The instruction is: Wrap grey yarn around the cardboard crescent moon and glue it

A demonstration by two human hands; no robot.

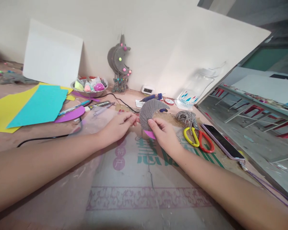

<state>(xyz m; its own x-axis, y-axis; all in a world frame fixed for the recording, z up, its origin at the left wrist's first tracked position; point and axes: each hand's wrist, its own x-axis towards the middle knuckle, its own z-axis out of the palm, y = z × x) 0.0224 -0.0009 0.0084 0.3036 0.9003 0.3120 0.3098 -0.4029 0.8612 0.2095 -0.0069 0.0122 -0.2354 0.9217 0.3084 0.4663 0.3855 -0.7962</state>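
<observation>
A crescent-shaped piece [150, 112] wrapped in grey yarn, with a pink tip showing at its lower end, is held upright over the table. My right hand [165, 134] grips its lower part with closed fingers. My left hand [118, 125] pinches the grey yarn strand at the crescent's left edge. A loose bundle of grey yarn [186, 117] lies just to the right, beside scissors [198, 138] with yellow and red handles.
A phone [222, 141] lies at the right table edge. Yellow, teal and purple paper sheets [36, 107] lie at left, with pens and a black cable. A metal bowl [89, 88] of coloured bits, finished grey moons [120, 60], a plastic jar [195, 88] and a glue gun [153, 96] stand along the wall.
</observation>
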